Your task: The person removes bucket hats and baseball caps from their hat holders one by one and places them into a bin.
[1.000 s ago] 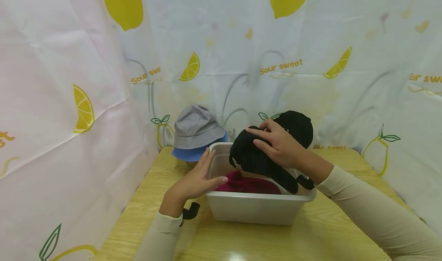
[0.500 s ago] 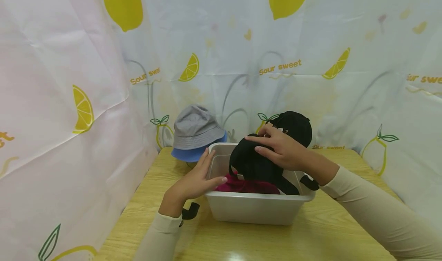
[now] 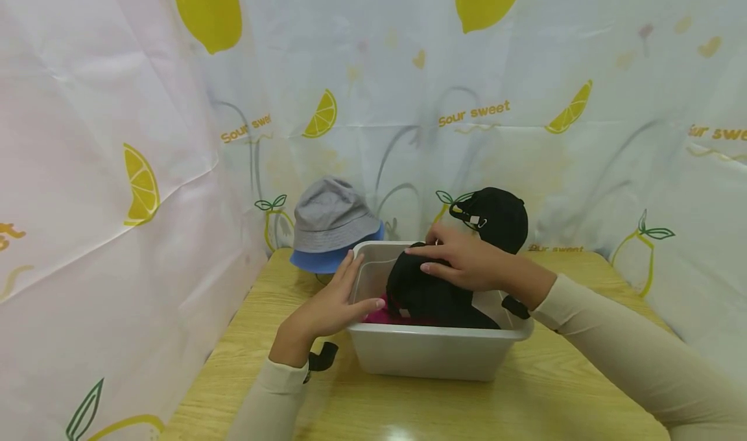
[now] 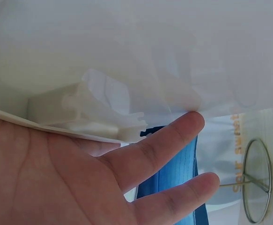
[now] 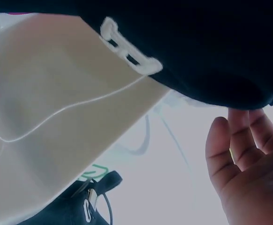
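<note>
In the head view my right hand (image 3: 461,259) holds a black baseball cap (image 3: 426,292) by the top of its crown, inside a white plastic bin (image 3: 432,357). The cap lies low in the bin, its brim pointing to the front right. Several fingertips meet the dark cap (image 5: 211,51) in the right wrist view; a white plastic clip (image 5: 131,49) shows on its edge. A magenta hat (image 3: 376,314) lies beneath, mostly covered. My left hand (image 3: 329,308) rests against the bin's left side, its fingers extended along the outside and the thumb by the rim.
Behind the bin at left, a grey bucket hat (image 3: 332,214) sits over a blue hat (image 3: 309,261), with a wire stand (image 4: 257,180) below. Another black cap (image 3: 504,217) stands behind at right. The wooden table (image 3: 385,405) backs onto lemon-print curtains (image 3: 379,91).
My right hand has lowered the black cap into the bin, covering more of the magenta hat. The black cap behind shows more fully. My left hand stays in place.
</note>
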A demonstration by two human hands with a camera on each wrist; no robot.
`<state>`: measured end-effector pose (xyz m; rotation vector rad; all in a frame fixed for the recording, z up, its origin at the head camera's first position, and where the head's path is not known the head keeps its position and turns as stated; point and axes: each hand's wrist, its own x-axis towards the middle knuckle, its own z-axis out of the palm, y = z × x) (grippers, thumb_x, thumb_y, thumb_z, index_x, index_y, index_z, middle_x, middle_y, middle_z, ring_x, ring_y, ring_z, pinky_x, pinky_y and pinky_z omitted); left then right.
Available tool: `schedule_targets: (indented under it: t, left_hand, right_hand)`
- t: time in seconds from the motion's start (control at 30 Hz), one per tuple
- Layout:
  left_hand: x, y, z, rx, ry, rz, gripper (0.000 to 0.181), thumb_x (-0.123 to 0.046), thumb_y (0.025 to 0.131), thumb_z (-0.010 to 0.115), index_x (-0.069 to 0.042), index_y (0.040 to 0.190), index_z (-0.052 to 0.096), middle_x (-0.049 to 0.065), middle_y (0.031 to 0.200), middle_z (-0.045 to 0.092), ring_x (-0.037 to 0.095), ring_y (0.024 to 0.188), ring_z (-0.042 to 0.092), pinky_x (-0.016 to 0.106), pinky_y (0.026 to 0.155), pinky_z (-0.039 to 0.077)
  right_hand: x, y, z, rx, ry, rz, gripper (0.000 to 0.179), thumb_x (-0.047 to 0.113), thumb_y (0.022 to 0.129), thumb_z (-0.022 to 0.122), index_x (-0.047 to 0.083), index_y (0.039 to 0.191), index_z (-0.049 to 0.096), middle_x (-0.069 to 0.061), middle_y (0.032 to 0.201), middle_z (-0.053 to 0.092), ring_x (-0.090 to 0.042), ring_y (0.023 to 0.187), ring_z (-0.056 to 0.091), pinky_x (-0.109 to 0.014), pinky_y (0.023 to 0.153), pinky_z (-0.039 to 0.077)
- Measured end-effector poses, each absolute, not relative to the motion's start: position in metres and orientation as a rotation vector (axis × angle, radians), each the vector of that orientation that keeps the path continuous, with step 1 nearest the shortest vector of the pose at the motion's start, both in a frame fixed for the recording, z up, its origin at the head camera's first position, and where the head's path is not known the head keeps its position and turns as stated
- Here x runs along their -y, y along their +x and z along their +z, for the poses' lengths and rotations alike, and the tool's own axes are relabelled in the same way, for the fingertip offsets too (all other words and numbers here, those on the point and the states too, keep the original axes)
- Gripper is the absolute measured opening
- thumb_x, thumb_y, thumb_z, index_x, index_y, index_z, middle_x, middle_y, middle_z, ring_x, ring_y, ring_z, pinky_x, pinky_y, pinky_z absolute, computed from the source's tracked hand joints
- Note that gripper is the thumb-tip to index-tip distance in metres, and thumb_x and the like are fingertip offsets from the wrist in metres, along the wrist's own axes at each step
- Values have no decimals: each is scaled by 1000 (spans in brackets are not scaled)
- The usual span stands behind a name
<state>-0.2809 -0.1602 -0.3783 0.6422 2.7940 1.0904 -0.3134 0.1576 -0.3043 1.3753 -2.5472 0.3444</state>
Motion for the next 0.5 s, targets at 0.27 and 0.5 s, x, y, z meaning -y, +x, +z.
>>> schedule_targets:
  t: [0.27,0.5]
  left_hand:
    - [161,-281,-379,-2796,628,1088,112,-79,86,62,-30,168,5,-3,175,-10,28,160,15,55,124,28]
    - [160,-281,-378,-2799,630,1094,112,-80,86,61,-29,168,5,-3,175,-9,29,158,21,56,122,31]
  right_hand:
    - [-148,-323,-314,2600,1420,231,41,34,106,59,26,147,61,-4,111,58,-11,91,51,-33,80,48]
    - [-141,-326,-315,2664,1447,185,42,36,106,59,26,147,60,-1,106,56,-11,87,49,-30,77,45]
